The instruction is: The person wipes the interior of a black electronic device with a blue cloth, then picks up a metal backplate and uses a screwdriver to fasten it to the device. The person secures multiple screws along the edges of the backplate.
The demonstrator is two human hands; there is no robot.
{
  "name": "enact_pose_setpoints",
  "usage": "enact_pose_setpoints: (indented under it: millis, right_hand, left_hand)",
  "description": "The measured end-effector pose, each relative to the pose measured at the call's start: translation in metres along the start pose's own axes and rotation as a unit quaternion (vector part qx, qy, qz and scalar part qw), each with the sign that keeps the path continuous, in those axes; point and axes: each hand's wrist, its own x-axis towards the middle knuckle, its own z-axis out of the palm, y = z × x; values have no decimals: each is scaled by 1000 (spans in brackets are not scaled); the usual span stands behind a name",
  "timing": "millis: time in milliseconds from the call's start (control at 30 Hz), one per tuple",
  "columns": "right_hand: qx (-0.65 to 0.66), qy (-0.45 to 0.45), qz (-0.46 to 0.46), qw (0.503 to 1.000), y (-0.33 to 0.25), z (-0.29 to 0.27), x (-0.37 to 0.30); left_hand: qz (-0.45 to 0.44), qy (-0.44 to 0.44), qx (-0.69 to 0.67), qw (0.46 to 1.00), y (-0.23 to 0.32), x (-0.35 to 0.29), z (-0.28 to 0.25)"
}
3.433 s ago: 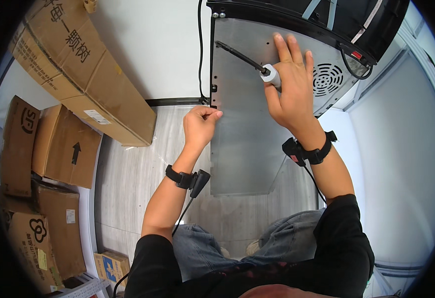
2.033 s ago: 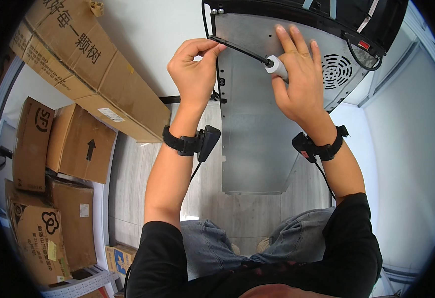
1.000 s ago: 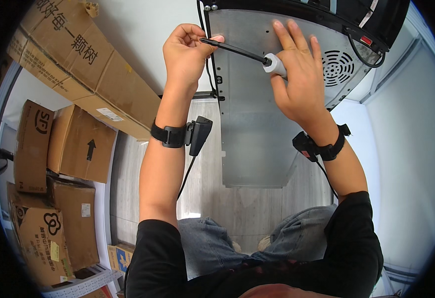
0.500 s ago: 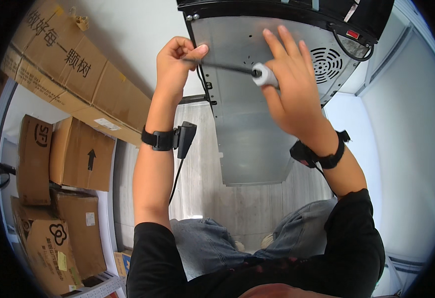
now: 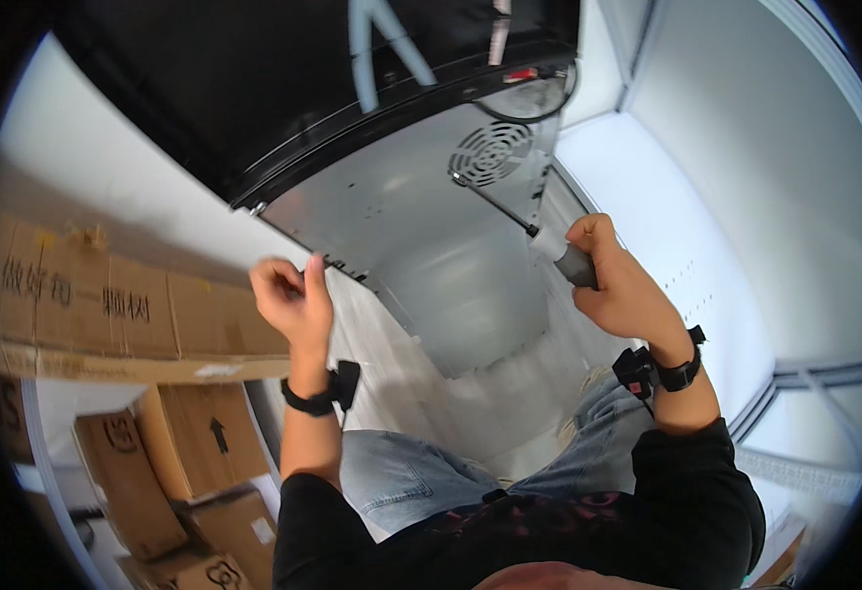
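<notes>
My right hand (image 5: pixel 625 290) is closed round the grey-and-white handle of a long screwdriver (image 5: pixel 550 242). Its dark shaft slants up and left over a grey metal panel (image 5: pixel 450 285), with the tip by the round slotted vent (image 5: pixel 493 152); whether it touches cannot be told. My left hand (image 5: pixel 296 303) is near the panel's left edge, fingers curled and thumb raised. Anything pinched in it is too small or hidden to make out. The panel belongs to a black-cased machine (image 5: pixel 254 88) with pale tape strips on top and a looped black cable (image 5: pixel 519 118) by a red switch.
Along the left wall lies a long cardboard carton (image 5: pixel 195 310). Below it, a shelf holds several brown boxes (image 5: pixel 216 438). White panels (image 5: pixel 667 246) stand on the right. Grey wood-look floor (image 5: pixel 377 364) shows under the machine, near my knees. A band with a small black device (image 5: pixel 637 372) sits on each wrist.
My view has swung, so the machine appears lower and turned. The screwdriver has gone from spanning both hands to my right hand alone, its tip now pointing toward the vent. My hands have moved apart.
</notes>
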Motion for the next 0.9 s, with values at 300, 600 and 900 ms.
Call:
enact_pose_setpoints:
  millis: [300, 600, 900]
  right_hand:
    - [110, 185, 38, 976, 2, -21, -26]
    - [133, 358, 18, 924, 21, -4, -25]
    - [148, 371, 19, 917, 21, 3, -17]
  left_hand:
    - [-342, -408, -403, 744, 79, 4, 183]
    - [-347, -346, -530, 692, 91, 14, 243]
    - [-355, -311, -545, 693, 90, 14, 247]
